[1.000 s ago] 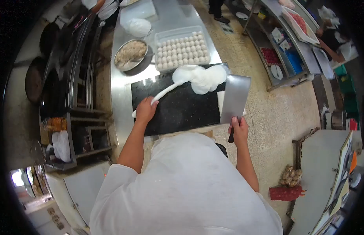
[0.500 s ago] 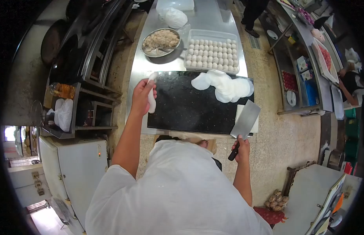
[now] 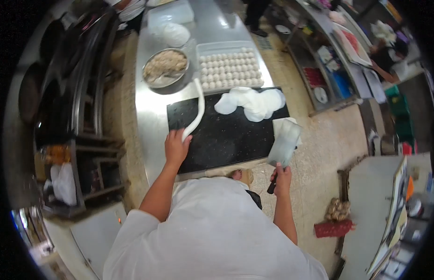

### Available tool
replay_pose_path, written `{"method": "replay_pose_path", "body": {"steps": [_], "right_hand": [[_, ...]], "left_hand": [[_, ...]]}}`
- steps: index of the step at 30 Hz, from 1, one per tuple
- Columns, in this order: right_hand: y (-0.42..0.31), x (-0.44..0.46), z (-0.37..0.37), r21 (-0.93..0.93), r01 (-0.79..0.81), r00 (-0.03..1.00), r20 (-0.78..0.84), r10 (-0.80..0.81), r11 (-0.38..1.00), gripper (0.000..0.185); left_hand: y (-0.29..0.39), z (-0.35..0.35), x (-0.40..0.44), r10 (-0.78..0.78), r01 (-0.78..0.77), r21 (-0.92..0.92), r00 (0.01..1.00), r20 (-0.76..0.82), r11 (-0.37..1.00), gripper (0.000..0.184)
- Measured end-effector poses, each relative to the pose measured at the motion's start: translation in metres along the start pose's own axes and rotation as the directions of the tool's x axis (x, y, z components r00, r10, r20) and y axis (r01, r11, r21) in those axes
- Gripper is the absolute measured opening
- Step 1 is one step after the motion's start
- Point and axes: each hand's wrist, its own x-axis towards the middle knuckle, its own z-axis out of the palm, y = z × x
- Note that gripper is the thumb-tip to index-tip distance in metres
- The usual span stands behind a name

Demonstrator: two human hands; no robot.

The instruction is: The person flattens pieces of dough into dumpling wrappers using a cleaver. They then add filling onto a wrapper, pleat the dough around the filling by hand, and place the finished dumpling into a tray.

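Work looks part-way. Done so far: a cluster of flat white rounds (image 3: 256,106), overlapping, at the far right of the black board (image 3: 226,147); exact count can't be told from the overlap. Also done, by the look of it: rows of small white balls (image 3: 230,70) in the clear tray (image 3: 217,47) just beyond the board, most of the tray taken up.

Left, as far as shows: white dough rope (image 3: 201,108) in one length, no cut pieces beside it. It runs from the left hand (image 3: 178,147) up over the board's left part, far end near the tray and the bowl (image 3: 157,87); whether that end is lifted, can't tell. Pale mixture (image 3: 165,64) fills much of the bowl, so a good amount seems unused.

Left hand: fingers closed around the rope's near end. Right hand (image 3: 283,178): gripping the black handle of a broad cleaver (image 3: 284,143), blade pointing away, over the board's right edge, well apart from the rope. Blade overlaps a pale flat cloth or sheet (image 3: 281,123) in view; contact unclear. Board, tray and bowl all on the metal worktop (image 3: 149,119).
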Motion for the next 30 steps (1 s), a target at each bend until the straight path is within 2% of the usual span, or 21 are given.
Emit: {"method": "replay_pose_path", "body": {"steps": [1,2,4,6,7,9,11,12,14,17,18,20,21,23,24,26,28,29,30], "right_hand": [[0.004,-0.012,0.007,0.029,0.004,1.0,-0.001,-0.004,1.0,0.023],[0.008,-0.023,0.016,0.002,-0.02,0.999,-0.041,0.02,1.0,0.023],[0.009,-0.051,0.034,-0.021,-0.029,1.0,-0.01,0.029,0.999,0.023],[0.011,-0.073,0.053,-0.058,-0.004,0.999,0.032,0.006,0.998,0.023],[0.013,-0.082,0.063,-0.159,0.049,0.999,0.027,-0.046,0.986,0.022],[0.013,-0.104,0.08,-0.165,0.047,0.999,0.017,-0.045,0.985,0.022],[0.016,-0.122,0.1,-0.22,0.079,0.997,0.018,-0.076,0.972,0.021],[0.003,-0.138,0.112,-0.172,0.054,0.998,0.029,-0.05,0.984,0.019],[0.01,-0.151,0.118,-0.211,0.035,0.998,0.053,-0.025,0.977,0.018],[0.023,-0.163,0.116,-0.187,-0.002,0.999,0.032,0.008,0.982,0.018],[0.021,-0.165,0.116,-0.183,0.009,0.999,0.031,-0.003,0.983,0.018],[0.019,-0.175,0.115,-0.226,0.009,0.999,-0.028,-0.016,0.974,0.017],[0.023,-0.176,0.112,-0.224,0.016,1.0,-0.022,-0.022,0.975,0.017],[0.033,-0.173,0.107,-0.184,0.021,0.994,-0.105,-0.041,0.983,0.014],[0.035,-0.172,0.105,-0.18,0.029,0.994,-0.097,-0.047,0.983,0.014],[0.039,-0.176,0.098,-0.118,0.014,0.99,-0.138,-0.03,0.993,0.013],[0.047,-0.173,0.089,-0.156,0.008,0.984,-0.173,-0.035,0.988,0.013],[0.052,-0.171,0.084,-0.098,-0.008,0.985,-0.171,-0.009,0.995,0.013],[0.055,-0.165,0.079,-0.04,-0.023,0.987,-0.162,0.016,0.999,0.014]], "left_hand": [[-0.008,0.0,-0.002,-0.009,0.011,-0.08,1.0,0.018,0.997,0.041],[-0.014,-0.001,-0.001,0.041,-0.04,-0.122,0.999,0.006,0.992,0.04],[-0.017,-0.007,0.006,0.149,-0.144,-0.198,0.989,0.008,0.969,0.039],[-0.018,-0.017,0.016,0.23,-0.246,-0.267,0.969,-0.09,0.932,0.04],[-0.025,-0.016,0.019,0.259,-0.274,-0.29,0.962,-0.09,0.917,0.04],[-0.043,-0.023,0.022,0.271,-0.239,-0.311,0.96,0.063,0.92,0.037],[-0.054,-0.028,0.032,0.292,-0.24,-0.326,0.948,0.123,0.914,0.035],[-0.052,-0.03,0.03,0.279,-0.209,-0.331,0.943,0.18,0.92,0.034],[-0.048,-0.035,0.03,0.331,-0.268,-0.329,0.932,0.15,0.905,0.027],[-0.029,-0.049,0.027,0.62,-0.586,-0.207,0.76,0.197,0.784,0.024],[-0.021,-0.053,0.023,0.659,-0.632,-0.187,0.711,0.246,0.752,0.026],[-0.01,-0.052,0.018,0.719,-0.643,-0.322,0.61,0.334,0.695,0.026],[-0.007,-0.041,0.017,0.718,-0.645,-0.316,0.613,0.33,0.696,0.026],[-0.003,-0.01,0.019,0.906,-0.813,-0.4,0.367,0.212,0.423,0.033],[0.006,-0.003,0.021,0.905,-0.817,-0.39,0.369,0.211,0.424,0.033],[0.034,0.011,0.021,0.908,-0.858,-0.328,0.312,0.28,0.396,0.051],[0.061,0.029,0.023,0.894,-0.856,-0.309,0.322,0.31,0.416,0.058],[0.075,0.038,0.026,0.877,-0.853,-0.283,0.337,0.343,0.439,0.065],[0.09,0.047,0.029,0.875,-0.854,-0.277,0.34,0.344,0.44,0.065]]}}
